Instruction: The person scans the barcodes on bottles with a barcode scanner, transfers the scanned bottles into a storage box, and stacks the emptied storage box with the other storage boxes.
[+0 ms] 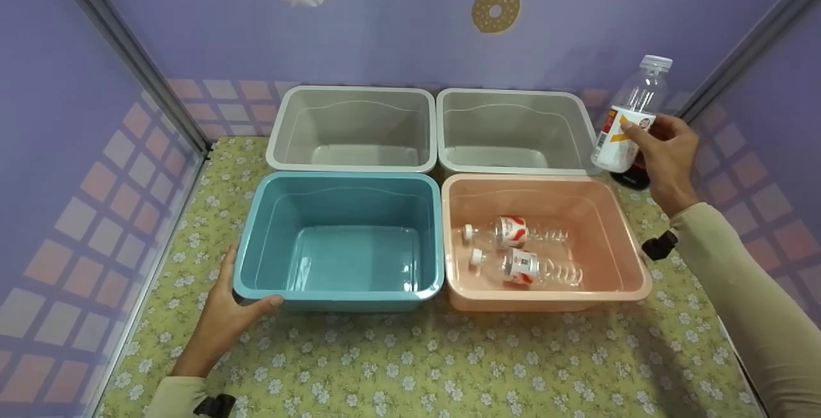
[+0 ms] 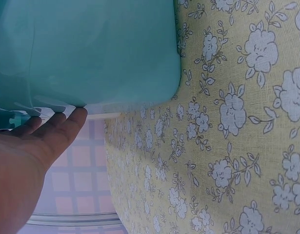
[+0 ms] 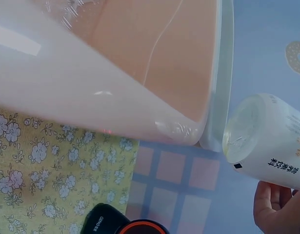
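Note:
My right hand [image 1: 670, 155] holds a clear plastic bottle [image 1: 643, 91] by its white label, thumb in front. The bottle leans with its white cap up, beside the right end of the right grey bin [image 1: 516, 126]; the right wrist view shows its base [image 3: 242, 131]. My left hand [image 1: 224, 315] rests at the front left corner of a teal bin [image 1: 340, 299], thumb along the front and fingers on the side. Its straight fingers [image 2: 67, 126] lie just under the rim. Two clear bottles with red and white labels, the nearer one [image 1: 521, 266] and the farther one [image 1: 511, 231], lie in a peach bin [image 1: 545, 299].
Another grey bin [image 1: 353, 165] stands behind the teal one, so the bins form two rows side by side. A dark object [image 1: 632, 177] sits partly hidden behind my right hand. Purple panels [image 1: 397, 27] enclose the flowered tablecloth [image 1: 385, 360] at the back and sides.

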The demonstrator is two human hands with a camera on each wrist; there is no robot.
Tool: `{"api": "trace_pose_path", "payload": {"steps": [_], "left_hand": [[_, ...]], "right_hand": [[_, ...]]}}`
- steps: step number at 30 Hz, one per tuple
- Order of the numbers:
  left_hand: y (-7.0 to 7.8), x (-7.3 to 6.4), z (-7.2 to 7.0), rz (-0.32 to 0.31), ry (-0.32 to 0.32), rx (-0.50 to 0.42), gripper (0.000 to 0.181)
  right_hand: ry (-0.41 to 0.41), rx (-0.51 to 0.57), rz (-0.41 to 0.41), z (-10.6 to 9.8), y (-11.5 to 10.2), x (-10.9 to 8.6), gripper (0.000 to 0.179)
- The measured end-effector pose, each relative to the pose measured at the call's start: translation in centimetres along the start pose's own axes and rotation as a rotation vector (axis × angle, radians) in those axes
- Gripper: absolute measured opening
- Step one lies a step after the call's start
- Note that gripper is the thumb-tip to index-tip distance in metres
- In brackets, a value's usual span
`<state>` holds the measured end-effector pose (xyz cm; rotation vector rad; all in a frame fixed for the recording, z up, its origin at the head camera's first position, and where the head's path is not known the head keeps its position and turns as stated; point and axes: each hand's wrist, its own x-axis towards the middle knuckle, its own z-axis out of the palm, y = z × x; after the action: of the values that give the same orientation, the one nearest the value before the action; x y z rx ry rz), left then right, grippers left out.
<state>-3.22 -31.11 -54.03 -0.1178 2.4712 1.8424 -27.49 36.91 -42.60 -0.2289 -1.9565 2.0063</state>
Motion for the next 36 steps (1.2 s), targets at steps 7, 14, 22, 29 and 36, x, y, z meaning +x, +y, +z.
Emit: {"api": "trace_pose_path", "payload": {"steps": [7, 14, 22, 29, 36], "left_hand": [[0.0, -0.1, 0.0, 0.002, -0.005, 0.015, 0.121], [0.1, 0.0, -0.3, -0.024, -0.01, 0.062, 0.122], [0.0, 0.0, -0.2, -0.028, -0.009, 0.039, 0.122], [0.0, 0.1, -0.2, -0.023, -0.011, 0.028, 0.121], [0.0, 0.1, -0.1, -0.008, -0.01, -0.002, 0.121]], "right_hand": [[-0.039, -0.013, -0.031, 0.8, 0.2, 0.1, 0.045], [-0.03, -0.167, -0.1, 1.4, 0.7, 0.6, 0.045], [-0.083, -0.412, -0.18, 2.3, 0.7, 0.2, 0.058], [-0.133, -0.497, -0.228, 3.0, 0.9, 0.0, 0.062], [-0.164, -0.554, -0.271, 3.6, 1.0, -0.1, 0.065]]}}
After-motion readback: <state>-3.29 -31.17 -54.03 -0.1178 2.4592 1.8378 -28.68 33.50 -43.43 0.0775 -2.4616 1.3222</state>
